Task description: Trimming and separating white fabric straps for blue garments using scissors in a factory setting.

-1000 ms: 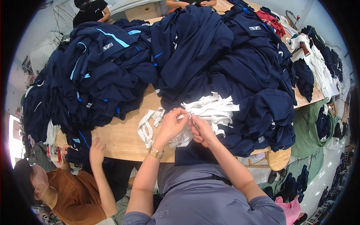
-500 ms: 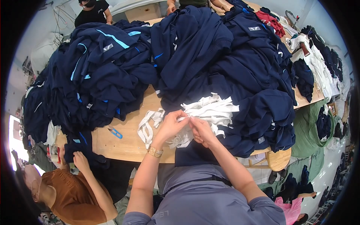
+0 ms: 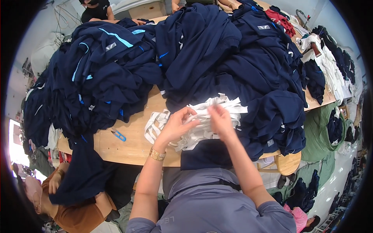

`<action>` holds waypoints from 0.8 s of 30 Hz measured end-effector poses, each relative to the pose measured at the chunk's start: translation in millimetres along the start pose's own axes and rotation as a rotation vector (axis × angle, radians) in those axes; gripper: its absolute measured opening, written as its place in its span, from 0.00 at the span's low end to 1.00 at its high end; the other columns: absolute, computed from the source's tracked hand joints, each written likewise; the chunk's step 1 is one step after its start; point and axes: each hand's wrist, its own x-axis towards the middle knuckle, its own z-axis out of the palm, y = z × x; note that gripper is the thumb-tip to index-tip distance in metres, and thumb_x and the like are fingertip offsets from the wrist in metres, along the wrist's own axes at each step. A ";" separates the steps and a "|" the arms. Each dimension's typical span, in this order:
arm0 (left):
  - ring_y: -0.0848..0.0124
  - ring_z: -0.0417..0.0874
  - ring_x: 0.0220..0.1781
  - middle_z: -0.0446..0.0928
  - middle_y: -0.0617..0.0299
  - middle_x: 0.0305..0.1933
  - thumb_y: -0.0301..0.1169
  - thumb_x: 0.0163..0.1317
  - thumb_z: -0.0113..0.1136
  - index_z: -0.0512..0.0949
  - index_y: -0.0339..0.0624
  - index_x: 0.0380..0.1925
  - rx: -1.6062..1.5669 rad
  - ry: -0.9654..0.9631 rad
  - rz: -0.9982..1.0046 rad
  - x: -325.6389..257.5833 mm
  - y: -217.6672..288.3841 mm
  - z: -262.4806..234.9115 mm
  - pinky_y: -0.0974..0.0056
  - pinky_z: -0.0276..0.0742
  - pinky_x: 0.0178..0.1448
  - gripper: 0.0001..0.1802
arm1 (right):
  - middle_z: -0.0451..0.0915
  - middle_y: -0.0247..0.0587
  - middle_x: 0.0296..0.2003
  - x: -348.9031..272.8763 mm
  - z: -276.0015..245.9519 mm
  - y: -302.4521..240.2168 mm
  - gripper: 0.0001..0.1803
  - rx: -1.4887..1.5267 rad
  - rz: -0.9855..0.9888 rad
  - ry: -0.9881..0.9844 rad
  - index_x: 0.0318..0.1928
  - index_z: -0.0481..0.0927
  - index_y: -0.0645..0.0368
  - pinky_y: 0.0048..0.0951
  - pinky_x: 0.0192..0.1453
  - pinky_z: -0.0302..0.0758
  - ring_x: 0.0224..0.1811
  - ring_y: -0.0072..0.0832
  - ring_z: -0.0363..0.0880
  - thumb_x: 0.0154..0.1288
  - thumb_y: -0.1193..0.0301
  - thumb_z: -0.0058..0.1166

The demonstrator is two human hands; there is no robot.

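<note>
A heap of white elastic-like strips (image 3: pixel 200 134) lies on the wooden table in front of me, partly over navy fabric. Over its left side is my left hand (image 3: pixel 176 125), a patterned gold bracelet on its wrist. Its thumb and fingers are apart, with no strip visibly gripped between them. My right hand (image 3: pixel 220 121) is above the right part of the heap, smeared by motion, so its fingers and anything in them cannot be made out. A looped white strip (image 3: pixel 149 128) rests left of my left hand.
Blue thread snips (image 3: pixel 119 135) lie on the table (image 3: pixel 132 151) to the left. Large piles of navy garments (image 3: pixel 112 70) rise ahead and on both sides. A co-worker in a brown top (image 3: pixel 77 217) handles a navy garment (image 3: pixel 83 174) at lower left. A wooden stool (image 3: pixel 288 165) stands at right.
My hands, earlier together at the fingertips, have parted; the right one moved right and up. The co-worker at lower left has pulled a navy garment off the table toward themselves.
</note>
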 end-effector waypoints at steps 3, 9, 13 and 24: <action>0.82 0.67 0.26 0.74 0.67 0.24 0.37 0.59 0.56 0.77 0.36 0.33 -0.069 -0.036 -0.059 0.4 -3.3 -11.2 0.74 0.65 0.31 0.13 | 0.59 0.17 0.13 17.9 -32.4 -22.4 0.08 -0.059 -0.136 0.203 0.29 0.71 0.52 0.15 0.12 0.48 0.10 0.08 0.52 0.62 0.65 0.53; 0.81 0.64 0.22 0.68 0.67 0.17 0.39 0.62 0.52 0.78 0.36 0.30 -0.013 0.011 -0.118 1.3 -18.7 -17.9 0.72 0.60 0.27 0.15 | 0.63 0.24 0.14 30.7 -87.1 -33.6 0.11 -0.215 -0.167 0.386 0.30 0.73 0.61 0.18 0.14 0.50 0.12 0.11 0.54 0.63 0.65 0.52; 0.78 0.65 0.21 0.67 0.64 0.16 0.39 0.62 0.50 0.78 0.36 0.30 0.116 0.021 -0.083 4.4 -15.9 -8.9 0.70 0.61 0.28 0.17 | 0.69 0.29 0.18 37.1 -102.8 -8.0 0.16 -0.536 -0.470 0.576 0.31 0.74 0.66 0.20 0.22 0.58 0.19 0.15 0.61 0.63 0.62 0.51; 0.76 0.72 0.23 0.72 0.62 0.18 0.34 0.62 0.47 0.73 0.34 0.30 0.023 0.048 -0.056 4.5 -15.3 -2.9 0.68 0.66 0.31 0.13 | 0.58 0.23 0.12 -31.4 -7.8 36.2 0.22 -0.053 0.081 -0.192 0.37 0.74 0.62 0.15 0.08 0.48 0.07 0.11 0.50 0.70 0.55 0.36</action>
